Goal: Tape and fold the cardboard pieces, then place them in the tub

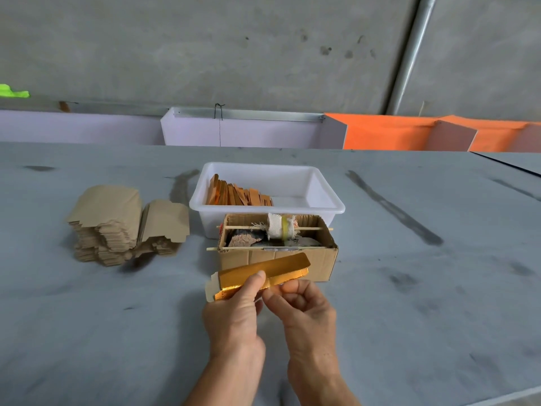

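A gold-faced cardboard piece [263, 273], partly folded into a long strip, is held just above the table in front of a brown box. My left hand [234, 315] grips it with the thumb pressed on its gold face. My right hand [304, 306] pinches its lower edge from the right with curled fingers. Behind the box, the white tub [325, 197] holds several folded gold pieces [237, 194] leaning in a row at its left side. Two stacks of flat brown cardboard pieces [117, 224] lie on the table to the left.
An open brown cardboard box [319, 259] stands between my hands and the tub, with a tape roll [281, 227] on a wooden stick across it and scraps inside. Lilac and orange bins line the grey table's [439, 288] far edge.
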The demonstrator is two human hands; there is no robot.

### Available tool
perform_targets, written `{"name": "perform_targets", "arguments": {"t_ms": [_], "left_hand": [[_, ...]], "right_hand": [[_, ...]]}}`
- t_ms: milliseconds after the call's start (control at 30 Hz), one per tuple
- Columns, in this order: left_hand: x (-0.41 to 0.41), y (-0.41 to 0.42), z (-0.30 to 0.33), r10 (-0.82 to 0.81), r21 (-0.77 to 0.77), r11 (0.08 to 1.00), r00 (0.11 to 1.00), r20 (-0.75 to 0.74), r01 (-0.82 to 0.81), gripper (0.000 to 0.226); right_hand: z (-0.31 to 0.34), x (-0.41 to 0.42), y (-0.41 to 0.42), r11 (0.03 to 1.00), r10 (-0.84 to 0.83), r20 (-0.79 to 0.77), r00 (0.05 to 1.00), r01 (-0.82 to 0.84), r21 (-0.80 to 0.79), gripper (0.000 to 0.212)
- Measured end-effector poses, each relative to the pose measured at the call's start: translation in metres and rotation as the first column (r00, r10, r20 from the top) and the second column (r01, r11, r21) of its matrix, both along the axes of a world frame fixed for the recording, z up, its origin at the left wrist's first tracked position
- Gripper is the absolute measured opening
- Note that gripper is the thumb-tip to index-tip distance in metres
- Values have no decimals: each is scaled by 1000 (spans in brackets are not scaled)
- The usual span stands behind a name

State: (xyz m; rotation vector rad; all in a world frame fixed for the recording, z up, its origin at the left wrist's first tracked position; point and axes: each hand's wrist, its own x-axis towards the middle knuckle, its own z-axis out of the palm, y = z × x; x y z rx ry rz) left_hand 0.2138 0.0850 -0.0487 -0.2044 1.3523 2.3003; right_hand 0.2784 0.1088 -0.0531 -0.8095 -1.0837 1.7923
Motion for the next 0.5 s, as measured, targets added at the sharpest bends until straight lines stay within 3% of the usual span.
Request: {"name": "perform_targets", "arguments": {"t_ms": [333,500], "left_hand": [[0,0,2,-4,-63,998,996,84,10,20],[-4,1,-2,-106,-54,991,975,194,119,22]], "right_hand": [[-10,-3,1,991,-44,65,997,35,129,23],[-12,-4,3,986,-70,3,998,69,149,25]]}}
